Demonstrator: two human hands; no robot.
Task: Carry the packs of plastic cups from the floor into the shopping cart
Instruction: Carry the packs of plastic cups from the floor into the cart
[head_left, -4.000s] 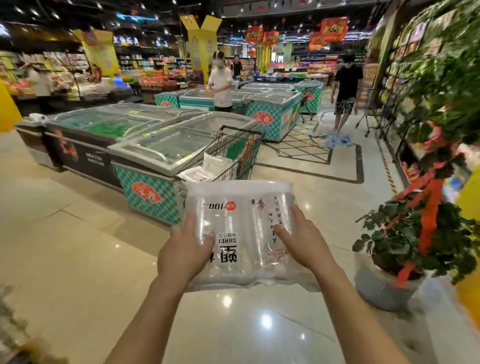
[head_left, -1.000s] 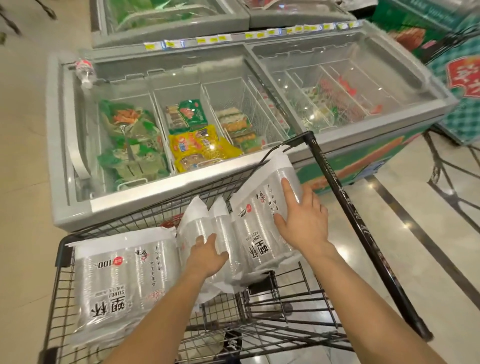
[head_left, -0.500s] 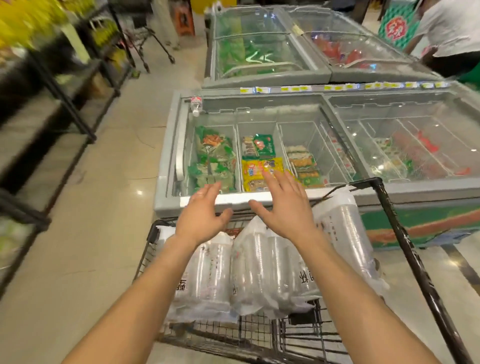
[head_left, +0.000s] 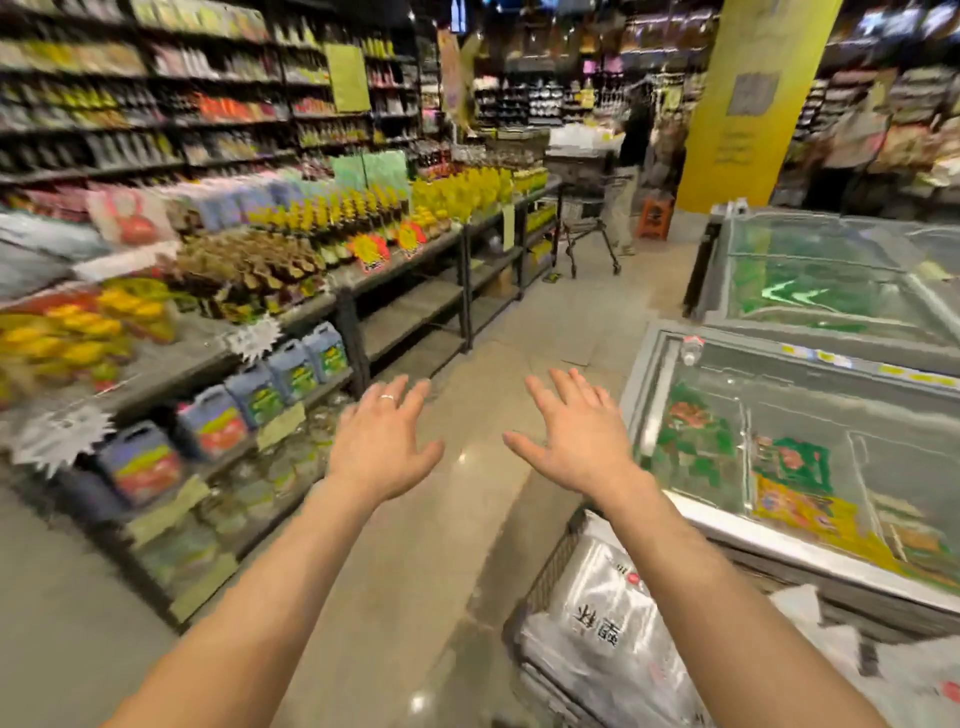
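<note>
Supermarket aisle: stocked shelving (head_left: 208, 338) left, chest freezer (head_left: 779, 467) right. Packs of plastic cups (head_left: 602, 623) lie in the shopping cart (head_left: 543, 574), just beside the freezer. Left hand (head_left: 382, 447) and right hand (head_left: 574, 441) hover apart over the floor (head_left: 415, 571), fingers spread, empty; judged ready to fetch another pack.

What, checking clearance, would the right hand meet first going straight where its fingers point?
Probably nothing near: the right hand points along open floor, left of the freezer; depth is unclear.
</note>
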